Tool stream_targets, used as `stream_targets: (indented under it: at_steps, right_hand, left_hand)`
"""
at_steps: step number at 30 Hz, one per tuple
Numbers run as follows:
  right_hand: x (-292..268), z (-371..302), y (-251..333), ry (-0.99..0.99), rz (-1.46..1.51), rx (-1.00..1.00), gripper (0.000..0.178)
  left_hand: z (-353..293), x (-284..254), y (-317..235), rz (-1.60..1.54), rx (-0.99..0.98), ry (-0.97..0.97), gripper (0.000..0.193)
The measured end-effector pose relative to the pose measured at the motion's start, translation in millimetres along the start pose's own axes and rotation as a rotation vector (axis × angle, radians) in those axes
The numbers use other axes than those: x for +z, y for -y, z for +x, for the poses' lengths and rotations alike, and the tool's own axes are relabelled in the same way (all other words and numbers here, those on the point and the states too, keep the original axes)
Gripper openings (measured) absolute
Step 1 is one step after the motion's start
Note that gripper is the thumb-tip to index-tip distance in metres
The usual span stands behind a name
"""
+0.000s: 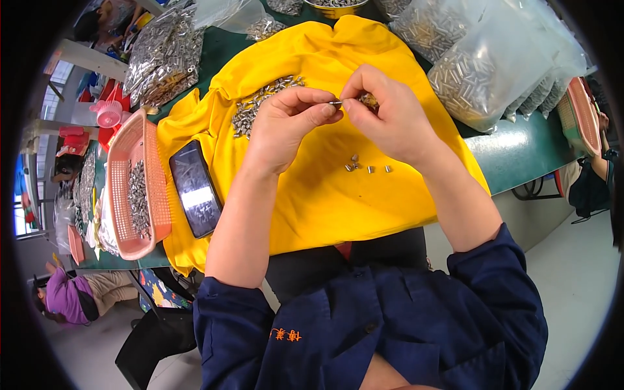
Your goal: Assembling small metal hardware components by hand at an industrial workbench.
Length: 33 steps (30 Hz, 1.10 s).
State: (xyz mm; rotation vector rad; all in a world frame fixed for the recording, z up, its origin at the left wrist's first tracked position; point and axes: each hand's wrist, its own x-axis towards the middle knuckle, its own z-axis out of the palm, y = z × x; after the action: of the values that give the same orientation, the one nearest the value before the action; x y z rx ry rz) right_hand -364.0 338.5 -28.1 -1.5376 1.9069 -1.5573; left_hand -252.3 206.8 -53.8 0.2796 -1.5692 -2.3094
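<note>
Above a yellow cloth, my two hands meet fingertip to fingertip. My left hand is closed, pinching a small, thin metal part between thumb and forefinger. Closed at the other end of that part is my right hand, its thumb and forefinger pressed together. A brownish-gold object shows within its curled fingers; its kind is unclear. Behind my left hand lies a heap of small silver metal pieces. Several loose metal cylinders rest on the cloth below my right hand.
A pink plastic basket with metal pieces stands at the left, beside a dark phone. Clear bags of metal parts crowd the far right; another bag lies far left. A person in purple is at the lower left.
</note>
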Motion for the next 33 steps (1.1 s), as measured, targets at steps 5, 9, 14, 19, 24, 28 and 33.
stream_targets:
  at_steps: [5,9,14,19,24,28,33]
  right_hand:
    - [3.4,1.1,-1.6,0.011,-0.034,0.008,0.009]
    - [5.3,2.2,-2.6,-0.012,-0.019,-0.025,0.008]
    - [6.8,1.4,-9.4,-0.036,-0.03,-0.066,0.007]
    - [2.8,0.6,-0.1,0.026,0.1,0.079,0.008]
    - [2.2,0.9,0.2,0.023,0.02,0.033,0.009]
    - [5.5,0.6,-6.5,0.038,-0.076,0.01,0.009]
    - [7.3,1.1,-5.6,0.061,-0.129,0.019,0.009]
  left_hand:
    - [0.1,1.4,-1.6,0.028,0.014,-0.01,0.014]
    - [-0.5,7.5,-5.6,0.175,0.056,-0.072,0.012]
    - [-1.1,12.6,-8.6,0.403,0.07,-0.146,0.012]
    - [-3.8,8.5,-2.6,0.251,0.106,-0.096,0.014]
    - [-4.7,12.9,-4.7,0.282,0.116,-0.095,0.014]
    - [-6.3,20.3,-12.8,0.78,0.294,-0.121,0.015]
    - [-7.0,21.0,-15.3,1.089,0.464,-0.111,0.014]
